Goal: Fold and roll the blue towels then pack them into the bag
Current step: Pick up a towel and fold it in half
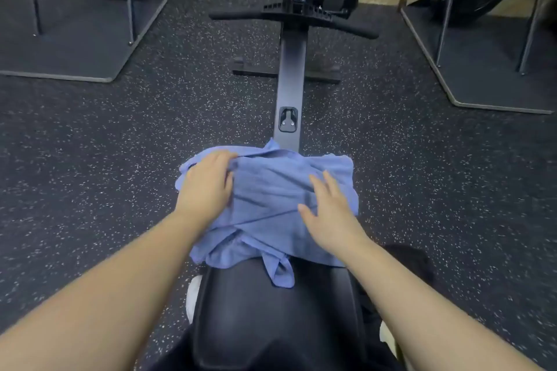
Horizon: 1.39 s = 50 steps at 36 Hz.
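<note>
While left hand (205, 181) grips blue towel (271, 199), right hand (328, 208) presses flat.

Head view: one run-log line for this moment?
stage: flattening | blue towel: crumpled on seat | left hand: on towel | right hand: flat on towel

Towels (271, 199) plain blue; seat (271, 325) black; floor (120, 144) dark grey, white-speckled.

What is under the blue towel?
The blue towel lies over the front of a black seat and the near end of a dark rail. Both hands rest on top. Anything else beneath is covered.
</note>
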Motion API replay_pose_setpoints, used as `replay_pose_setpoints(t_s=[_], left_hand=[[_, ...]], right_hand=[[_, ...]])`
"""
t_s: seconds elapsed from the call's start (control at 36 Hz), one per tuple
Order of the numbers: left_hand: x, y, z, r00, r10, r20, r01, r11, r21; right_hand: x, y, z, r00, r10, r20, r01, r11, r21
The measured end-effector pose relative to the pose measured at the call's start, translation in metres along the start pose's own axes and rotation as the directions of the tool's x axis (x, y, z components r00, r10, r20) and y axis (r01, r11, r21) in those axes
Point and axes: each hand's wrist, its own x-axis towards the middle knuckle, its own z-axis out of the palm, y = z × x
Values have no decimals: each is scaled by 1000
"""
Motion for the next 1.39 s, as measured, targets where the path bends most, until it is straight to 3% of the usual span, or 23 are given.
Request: replay_pose_setpoints(t_s=[0.11, 0.19, 0.31, 0.47, 0.61, 0.78, 0.92, 1.03, 1.17, 1.39], left_hand=[[21, -6, 6, 1000, -18, 24, 16, 998, 60], [35, -7, 12, 990, -100, 98, 87, 988, 130], [42, -5, 13, 986, -153, 64, 136, 967, 214], [26, -7, 7, 993, -48, -112, 58, 995, 82], [-4, -2, -14, 958, 62, -281, -45, 997, 67], [-42, 31, -55, 937, 105, -334, -175, 966, -188], [-75, 67, -93, 933, 110, -343, -231, 912, -339], [-104, 95, -130, 922, 123, -368, -261, 898, -354], [-138, 114, -176, 898, 178, -403, -279, 938, -207], [-196, 132, -207, 943, -17, -333, -63, 972, -227]], right_hand=[[14, 1, 9, 998, -27, 52, 31, 995, -90], [21, 4, 16, 998, -43, 46, 46, 996, -81], [18, 5, 20, 999, -37, 32, 38, 999, -39], [11, 8, 20, 999, -42, 10, 42, 999, 10], [5, -6, 12, 990, -125, -65, 130, 988, 81], [-17, -50, -6, 925, -331, -185, 349, 934, 77], [-50, -87, -15, 893, -368, -259, 387, 921, 29], [-85, -103, -30, 934, -264, -239, 272, 962, -1], [-145, -114, -70, 888, -240, -392, 297, 950, 93], [-233, -130, -112, 871, -277, -406, 304, 953, 3]])
